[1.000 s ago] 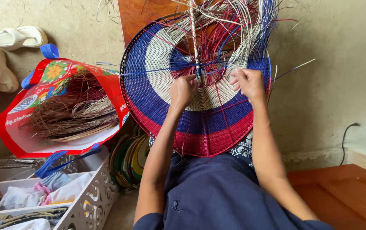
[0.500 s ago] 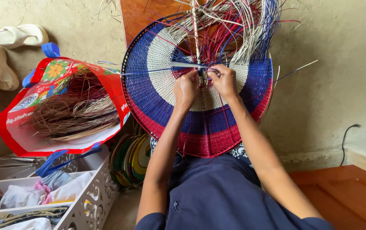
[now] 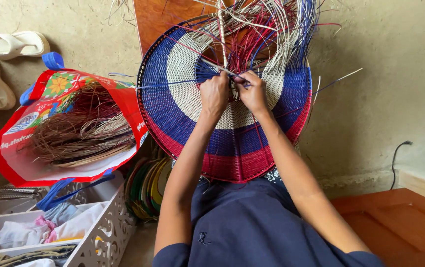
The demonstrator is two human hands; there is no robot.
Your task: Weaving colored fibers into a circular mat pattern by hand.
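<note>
A large round woven piece (image 3: 182,118) with blue, cream and red rings stands on my lap. Loose red, blue and cream strands (image 3: 267,34) fan out from its unfinished top half. My left hand (image 3: 214,94) and my right hand (image 3: 252,91) meet at its centre, side by side. Both pinch strands there, fingers closed. A pale stiff stick (image 3: 221,29) rises upright from between the hands. A thin blue strand (image 3: 168,85) runs left from my left hand across the weave.
A red bag with blue handles (image 3: 14,148) at left holds brown and pale fibres (image 3: 74,131). Below it stands a white cut-out basket (image 3: 101,232) with cloths. Coloured coils (image 3: 145,185) lie beside my lap. Pale sandals (image 3: 9,44) at upper left, wooden surface (image 3: 395,222) at lower right.
My right hand has moved left from the weave's right side to the centre, beside my left hand. Both hands now work the strands close together.
</note>
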